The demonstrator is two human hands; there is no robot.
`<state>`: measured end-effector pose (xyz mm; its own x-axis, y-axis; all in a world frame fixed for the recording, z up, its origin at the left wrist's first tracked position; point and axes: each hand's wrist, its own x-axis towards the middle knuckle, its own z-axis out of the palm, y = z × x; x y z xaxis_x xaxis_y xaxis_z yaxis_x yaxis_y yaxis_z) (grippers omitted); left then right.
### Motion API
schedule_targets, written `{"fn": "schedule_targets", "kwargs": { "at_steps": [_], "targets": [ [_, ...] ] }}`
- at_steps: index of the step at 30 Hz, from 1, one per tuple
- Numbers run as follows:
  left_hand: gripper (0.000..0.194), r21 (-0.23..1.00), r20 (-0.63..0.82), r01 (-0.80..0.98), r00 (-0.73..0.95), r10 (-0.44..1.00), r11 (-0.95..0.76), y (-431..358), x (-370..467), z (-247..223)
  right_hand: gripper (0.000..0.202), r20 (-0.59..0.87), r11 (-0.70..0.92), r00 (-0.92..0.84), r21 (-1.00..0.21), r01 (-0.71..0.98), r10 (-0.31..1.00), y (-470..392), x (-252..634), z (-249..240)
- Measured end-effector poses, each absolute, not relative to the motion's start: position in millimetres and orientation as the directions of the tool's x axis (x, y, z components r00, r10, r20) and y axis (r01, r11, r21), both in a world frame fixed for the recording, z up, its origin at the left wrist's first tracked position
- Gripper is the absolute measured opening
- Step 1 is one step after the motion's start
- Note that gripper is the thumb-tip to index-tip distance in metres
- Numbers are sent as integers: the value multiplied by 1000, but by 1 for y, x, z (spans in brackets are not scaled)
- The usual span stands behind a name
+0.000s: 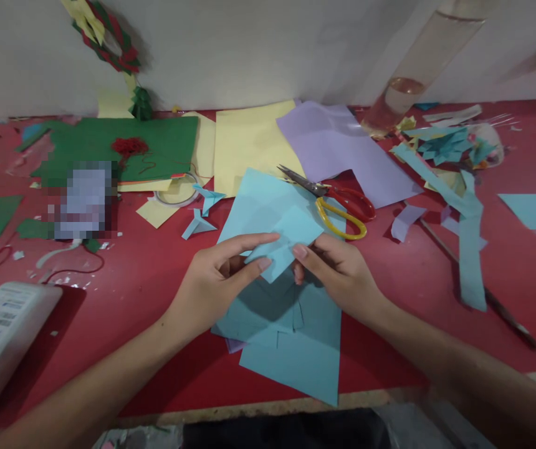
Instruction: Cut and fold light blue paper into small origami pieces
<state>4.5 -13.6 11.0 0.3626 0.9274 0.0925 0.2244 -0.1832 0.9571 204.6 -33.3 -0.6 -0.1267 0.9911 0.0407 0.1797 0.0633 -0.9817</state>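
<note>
Both hands' fingers (264, 263) curled inward

A craft workspace — red table (156, 362) strewn with coloured paper (253, 146), 1 pair of scissors (324, 193).

A red-and-green wreath (128, 60) hangs far left against the pale wall (249, 56). Tangled red yarn (130, 147) lies on a green sheet (172, 144). A white, blue-lettered box (13, 340) sits near left; a clear, part-filled cylinder (420, 65), far right.
</note>
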Motion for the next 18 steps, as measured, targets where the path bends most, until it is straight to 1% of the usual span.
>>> {"fn": "schedule_targets", "kwargs": {
  "at_steps": [8,14,18],
  "targets": [
    [31,955,76,242,359,930,-171,-14,2,9,42,20,42,-147,-988,146,989,-34,204,1],
    [32,965,55,219,362,931,-142,-14,2,8,42,10,28,-137,-991,127,991,-35,204,-2],
    [34,971,-8,226,342,940,-74,-15,2,9,41,18,35,-141,-992,121,990,-35,204,-3]
  ]
}}
